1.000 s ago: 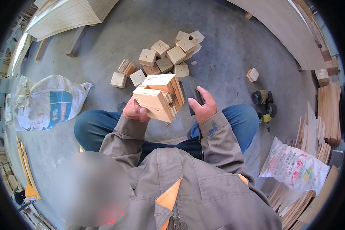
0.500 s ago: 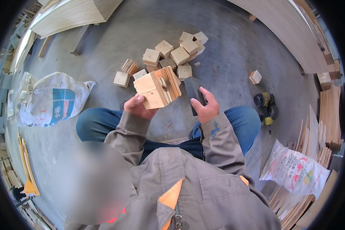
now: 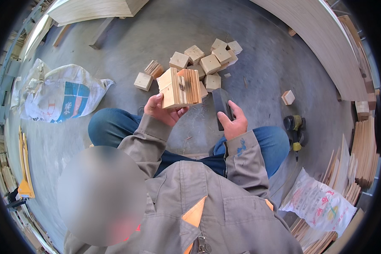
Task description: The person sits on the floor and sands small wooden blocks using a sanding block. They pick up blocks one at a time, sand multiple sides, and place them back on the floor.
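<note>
My left hand [image 3: 165, 111] is closed around the lower left part of a layered wooden block [image 3: 178, 91]. The block is held up in front of my knees, its layered edge turned to the right, with a dark gap between the layers. In my right hand [image 3: 235, 122] is a dark grey rectangular block [image 3: 221, 105], gripped between thumb and fingers at its right side. It is tilted, just right of the wooden block and apart from it. Beyond both hands, a heap of similar wooden blocks [image 3: 210, 64] lies on the floor, partly hidden by the held one.
A lone wooden block [image 3: 288, 97] and a yellow-and-black power tool [image 3: 295, 129] lie at the right. White woven sacks lie left [image 3: 57, 93] and lower right [image 3: 319, 201]. Stacked boards [image 3: 317, 46] stand far right, others [image 3: 93, 10] far left. Thin wood strips [image 3: 364, 154] line the right edge.
The wooden block has turned in my left hand, showing more of its layered edge and less of its broad face. The whole view has shifted slightly; both hands keep their holds.
</note>
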Demonstrator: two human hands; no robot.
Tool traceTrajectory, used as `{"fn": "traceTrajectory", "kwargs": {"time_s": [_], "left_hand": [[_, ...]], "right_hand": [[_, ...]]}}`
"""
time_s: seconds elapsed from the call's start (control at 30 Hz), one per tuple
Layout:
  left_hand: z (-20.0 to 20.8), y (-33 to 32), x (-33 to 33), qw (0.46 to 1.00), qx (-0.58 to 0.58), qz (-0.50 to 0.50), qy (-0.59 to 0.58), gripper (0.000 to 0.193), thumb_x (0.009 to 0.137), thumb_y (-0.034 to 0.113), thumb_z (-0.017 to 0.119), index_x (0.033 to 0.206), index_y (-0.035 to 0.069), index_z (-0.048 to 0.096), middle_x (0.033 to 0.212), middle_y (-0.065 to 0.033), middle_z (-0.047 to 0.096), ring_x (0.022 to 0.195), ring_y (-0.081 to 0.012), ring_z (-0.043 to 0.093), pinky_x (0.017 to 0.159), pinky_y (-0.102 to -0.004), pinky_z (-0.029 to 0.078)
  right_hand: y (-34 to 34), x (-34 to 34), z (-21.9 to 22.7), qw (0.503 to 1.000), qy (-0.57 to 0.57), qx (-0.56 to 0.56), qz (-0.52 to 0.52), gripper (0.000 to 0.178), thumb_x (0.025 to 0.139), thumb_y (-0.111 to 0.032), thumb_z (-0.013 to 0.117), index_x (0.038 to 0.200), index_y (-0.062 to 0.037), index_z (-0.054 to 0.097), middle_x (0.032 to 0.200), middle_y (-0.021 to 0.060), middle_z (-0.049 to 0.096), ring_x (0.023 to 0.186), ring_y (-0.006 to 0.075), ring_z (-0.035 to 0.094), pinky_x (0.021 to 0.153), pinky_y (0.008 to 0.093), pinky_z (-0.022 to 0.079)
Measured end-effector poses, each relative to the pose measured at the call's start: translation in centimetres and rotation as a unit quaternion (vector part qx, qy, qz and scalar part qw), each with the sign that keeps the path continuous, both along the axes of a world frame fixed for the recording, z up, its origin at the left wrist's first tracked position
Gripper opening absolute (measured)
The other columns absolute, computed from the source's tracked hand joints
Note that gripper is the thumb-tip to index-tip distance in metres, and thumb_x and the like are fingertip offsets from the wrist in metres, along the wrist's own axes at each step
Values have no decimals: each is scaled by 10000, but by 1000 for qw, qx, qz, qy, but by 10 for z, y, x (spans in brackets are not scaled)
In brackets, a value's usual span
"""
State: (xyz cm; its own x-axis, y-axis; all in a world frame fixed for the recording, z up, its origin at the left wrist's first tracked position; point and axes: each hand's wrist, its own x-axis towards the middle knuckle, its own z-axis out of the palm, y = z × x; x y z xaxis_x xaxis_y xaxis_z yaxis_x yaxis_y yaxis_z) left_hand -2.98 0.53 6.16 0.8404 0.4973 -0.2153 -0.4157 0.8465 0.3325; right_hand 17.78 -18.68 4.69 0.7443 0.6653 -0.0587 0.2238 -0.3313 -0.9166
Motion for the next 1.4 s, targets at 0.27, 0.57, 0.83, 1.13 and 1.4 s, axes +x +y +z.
{"fn": "traceTrajectory", "kwargs": {"time_s": [0.27, 0.57, 0.83, 1.13, 1.4], "left_hand": [[-4, 2, 2, 995, -83, 0, 61, 726, 957, 562, 487, 1480, 59, 523, 1284, -258, 668, 1024, -367, 722, 868, -463, 620], [-17, 10, 0, 990, -67, -99, 68, 782, 946, 714, 385, 1372, 104, 627, 985, -283, 719, 723, -343, 735, 508, -398, 576], [-20, 5, 6, 986, -65, -144, 57, 755, 916, 737, 466, 1383, 165, 624, 1081, -190, 726, 774, -406, 733, 348, -419, 501], [-11, -3, 9, 971, -12, -167, 172, 818, 902, 809, 417, 1394, 190, 627, 1082, -153, 754, 641, -326, 720, 320, -322, 403], [-38, -4, 11, 973, -8, -154, 171, 843, 911, 812, 413, 1424, 173, 610, 1180, -135, 729, 772, -276, 694, 497, -374, 437]], "right_hand": [[1, -1, 5, 1000, 18, -4, 6, 597, 867, -183, 790, 1380, 63, 609, 1388, 252, 623, 1291, 349, 608, 1103, 402, 477], [-1, 4, -6, 998, -56, 27, 34, 630, 893, -135, 792, 1448, 50, 560, 1163, 176, 718, 967, 186, 694, 847, 309, 573], [-7, 6, -4, 998, -45, 33, 32, 626, 889, -165, 797, 1437, 45, 578, 1151, 181, 721, 961, 189, 695, 844, 311, 574], [-10, 9, -11, 997, -53, 46, 30, 631, 880, -159, 810, 1431, 46, 582, 1137, 185, 731, 952, 195, 705, 836, 311, 580], [-10, 8, -12, 997, -45, 52, 33, 633, 880, -151, 810, 1433, 53, 578, 1134, 194, 729, 953, 197, 707, 832, 311, 583]]}}
